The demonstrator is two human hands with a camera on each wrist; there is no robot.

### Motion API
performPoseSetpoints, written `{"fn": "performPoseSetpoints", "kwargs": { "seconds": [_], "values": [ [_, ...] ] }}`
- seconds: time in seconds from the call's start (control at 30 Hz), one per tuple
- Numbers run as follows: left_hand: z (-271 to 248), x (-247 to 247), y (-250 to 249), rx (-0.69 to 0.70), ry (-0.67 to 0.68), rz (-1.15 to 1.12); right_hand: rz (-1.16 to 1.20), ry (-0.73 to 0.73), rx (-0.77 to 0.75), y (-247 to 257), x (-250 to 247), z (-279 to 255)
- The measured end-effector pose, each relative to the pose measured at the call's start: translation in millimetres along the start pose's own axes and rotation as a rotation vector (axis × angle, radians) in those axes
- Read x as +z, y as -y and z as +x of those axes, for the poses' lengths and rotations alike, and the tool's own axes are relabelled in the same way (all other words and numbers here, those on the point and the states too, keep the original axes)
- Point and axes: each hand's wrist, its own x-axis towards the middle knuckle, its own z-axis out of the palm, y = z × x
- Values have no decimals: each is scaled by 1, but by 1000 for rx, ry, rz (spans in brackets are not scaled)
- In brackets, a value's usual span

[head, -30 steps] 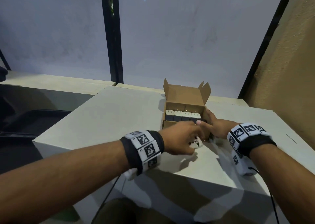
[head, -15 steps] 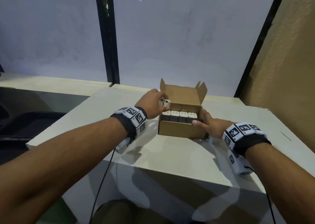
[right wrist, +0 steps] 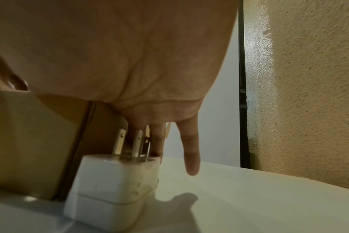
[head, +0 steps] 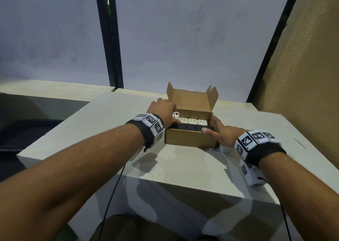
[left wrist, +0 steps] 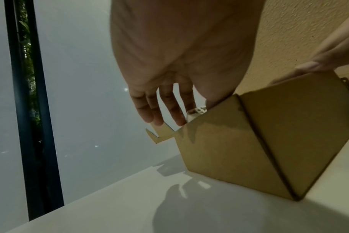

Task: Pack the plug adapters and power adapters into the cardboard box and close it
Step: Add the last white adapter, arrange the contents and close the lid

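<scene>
An open cardboard box sits on the white table, its lid standing up at the back. Inside lie a row of white adapters and, nearer me, a row of black adapters. My left hand pinches a small white plug adapter just over the box's left rear corner; the left wrist view shows this adapter at the rim. My right hand rests against the box's right side, thumb on the front rim, fingers straight. A white power adapter stands prongs-up on the table beside that wall.
A textured tan wall rises close on the right. Frosted glass panels with a black post stand behind the table. To the left the table edge drops to a dark lower surface. Wrist cables hang off the table's near edge.
My left hand carried the white plug adapter from the table in front of the box up and over to the box's left rear corner, then lowered it. The right hand stayed on the box.
</scene>
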Motion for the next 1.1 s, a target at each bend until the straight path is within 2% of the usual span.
{"fn": "performPoseSetpoints", "kwargs": {
  "seconds": [0.33, 0.67, 0.8, 0.87, 0.97, 1.1],
  "values": [
    [1, 9, -6, -44, 99, -127, -21, -15, 30, -2, 0, 0],
    [-6, 12, -8, -45, 81, -267, -15, -5, 41, -2, -1, 2],
    [-8, 12, -9, -44, 89, -285, 84, 18, -5, -3, -4, 1],
    [-9, 12, -10, -60, 100, -292, 75, 46, -19, -4, -8, -1],
    [-10, 11, -12, -97, 103, -292, 38, 105, 36, -12, -20, -6],
    [-10, 11, -13, -168, 124, -292, -41, 81, 64, -26, -38, -10]
  ]
}}
